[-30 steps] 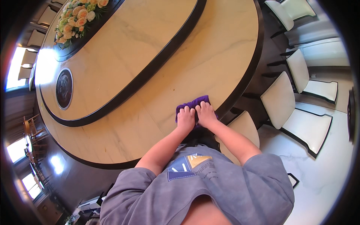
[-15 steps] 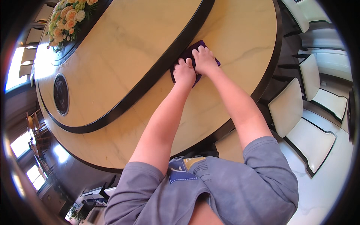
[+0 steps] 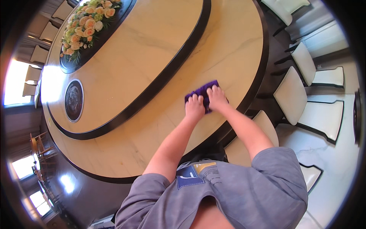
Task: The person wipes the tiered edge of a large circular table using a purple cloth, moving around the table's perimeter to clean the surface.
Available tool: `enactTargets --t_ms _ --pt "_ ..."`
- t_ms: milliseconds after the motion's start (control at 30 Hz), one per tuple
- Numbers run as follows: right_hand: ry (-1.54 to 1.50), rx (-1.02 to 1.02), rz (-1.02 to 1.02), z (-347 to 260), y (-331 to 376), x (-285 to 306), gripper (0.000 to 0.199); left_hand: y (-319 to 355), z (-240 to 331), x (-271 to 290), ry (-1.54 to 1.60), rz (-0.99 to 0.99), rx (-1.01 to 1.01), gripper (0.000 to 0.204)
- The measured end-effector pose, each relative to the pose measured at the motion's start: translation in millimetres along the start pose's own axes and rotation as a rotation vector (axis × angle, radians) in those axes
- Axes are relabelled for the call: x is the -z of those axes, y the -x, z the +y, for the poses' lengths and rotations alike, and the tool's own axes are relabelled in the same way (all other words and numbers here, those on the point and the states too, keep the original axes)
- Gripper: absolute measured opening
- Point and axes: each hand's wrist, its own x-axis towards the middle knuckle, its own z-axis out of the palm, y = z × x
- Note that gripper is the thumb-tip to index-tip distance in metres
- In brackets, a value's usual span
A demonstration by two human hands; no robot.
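Note:
A dark purple cloth (image 3: pixel 201 91) lies on the cream, marble-patterned outer ring of the table (image 3: pixel 167 122). My left hand (image 3: pixel 195 107) presses on the cloth's left part, fingers curled over it. Close to its right, my right hand (image 3: pixel 217 98) grips the cloth's right part, also with bent fingers. Both arms reach forward and the cloth stays in contact with the tabletop; its underside is hidden.
The raised middle tier with its dark rim (image 3: pixel 167 76) stands left of my hands. It carries a flower arrangement (image 3: pixel 89 26) and a dark round inset (image 3: pixel 74 100). White chairs (image 3: pixel 291 95) stand along the table's right side; another chair (image 3: pixel 255 133) is beside my right arm.
Both hands and the cloth have slid from beside the raised tier's rim back toward me, nearer the table's outer edge. The view has shifted too. The grip on the cloth continues.

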Motion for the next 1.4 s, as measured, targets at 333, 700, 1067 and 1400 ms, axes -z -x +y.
enactTargets --t_ms 333,700,1067,1400 --pt "-0.055 0.111 -0.008 -159.3 197.7 -28.0 0.019 241.9 -47.8 37.0 0.012 -0.062 -0.038 0.023" --pt "-0.202 0.043 -0.129 -147.9 145.8 -19.9 0.035 192.5 -55.9 42.5 -0.031 -0.083 -0.001 0.017" --pt "-0.221 -0.042 -0.010 -69.5 -88.8 2.0 0.030 -28.5 -100.4 54.5 -0.183 0.096 -0.011 0.018" --pt "-0.164 0.076 0.015 -116.8 -1.4 -35.7 0.021 76.3 -102.9 83.9 -0.064 -0.179 0.023 0.027"
